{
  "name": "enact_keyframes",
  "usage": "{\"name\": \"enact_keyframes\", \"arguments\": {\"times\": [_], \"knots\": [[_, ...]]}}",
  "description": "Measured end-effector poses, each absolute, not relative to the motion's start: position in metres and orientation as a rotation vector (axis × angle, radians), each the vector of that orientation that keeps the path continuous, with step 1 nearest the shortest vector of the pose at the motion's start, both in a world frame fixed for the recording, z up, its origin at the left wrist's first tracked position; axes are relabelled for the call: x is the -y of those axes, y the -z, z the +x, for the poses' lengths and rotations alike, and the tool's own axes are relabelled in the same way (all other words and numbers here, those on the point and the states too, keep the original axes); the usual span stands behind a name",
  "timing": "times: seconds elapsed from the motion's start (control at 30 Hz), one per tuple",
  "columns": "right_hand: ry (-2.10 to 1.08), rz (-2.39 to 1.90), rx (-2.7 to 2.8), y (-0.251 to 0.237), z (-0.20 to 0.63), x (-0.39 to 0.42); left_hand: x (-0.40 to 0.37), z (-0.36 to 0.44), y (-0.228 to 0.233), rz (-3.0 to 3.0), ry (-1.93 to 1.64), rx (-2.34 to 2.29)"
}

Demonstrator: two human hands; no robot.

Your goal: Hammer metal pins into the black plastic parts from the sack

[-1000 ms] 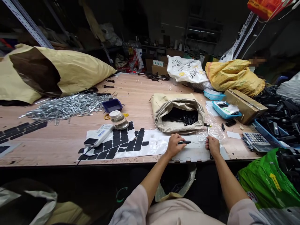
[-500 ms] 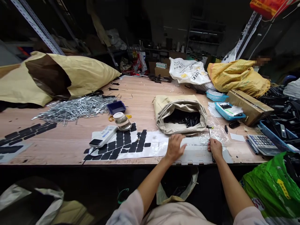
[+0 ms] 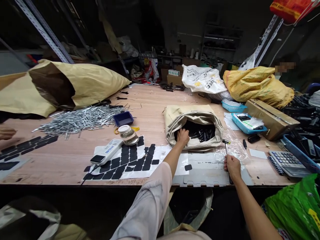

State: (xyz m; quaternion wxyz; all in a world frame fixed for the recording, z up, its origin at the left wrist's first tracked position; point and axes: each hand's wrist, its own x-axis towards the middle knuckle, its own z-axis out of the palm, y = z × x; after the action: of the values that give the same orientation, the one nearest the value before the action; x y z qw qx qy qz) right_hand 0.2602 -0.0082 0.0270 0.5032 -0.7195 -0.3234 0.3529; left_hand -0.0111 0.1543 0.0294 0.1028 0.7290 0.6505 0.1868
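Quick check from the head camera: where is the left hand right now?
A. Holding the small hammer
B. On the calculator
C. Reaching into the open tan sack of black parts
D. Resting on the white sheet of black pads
C. The left hand is at the mouth of the open tan sack, over the black parts; the right hand grips the small hammer.

Tan sack [image 3: 175,115], black parts [image 3: 202,133] inside; black pads [image 3: 125,160] on white sheet [image 3: 165,156].
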Motion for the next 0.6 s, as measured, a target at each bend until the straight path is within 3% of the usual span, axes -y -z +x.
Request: {"name": "enact_keyframes", "arguments": {"times": [0.17, 0.4, 0.6], "knots": [[-0.848, -1.732, 0.778, -0.026, 0.261, 0.008, -0.144, -0.013, -0.042, 2.150, -0.647, -1.916], [-0.858, -1.723, 0.746, -0.025, 0.262, 0.007, -0.063, 0.003, -0.059, 2.205, -1.164, -1.648], [-0.857, -1.691, 0.740, -0.020, 0.265, 0.006, -0.015, 0.009, -0.023, 2.302, -0.896, -1.273]]}}
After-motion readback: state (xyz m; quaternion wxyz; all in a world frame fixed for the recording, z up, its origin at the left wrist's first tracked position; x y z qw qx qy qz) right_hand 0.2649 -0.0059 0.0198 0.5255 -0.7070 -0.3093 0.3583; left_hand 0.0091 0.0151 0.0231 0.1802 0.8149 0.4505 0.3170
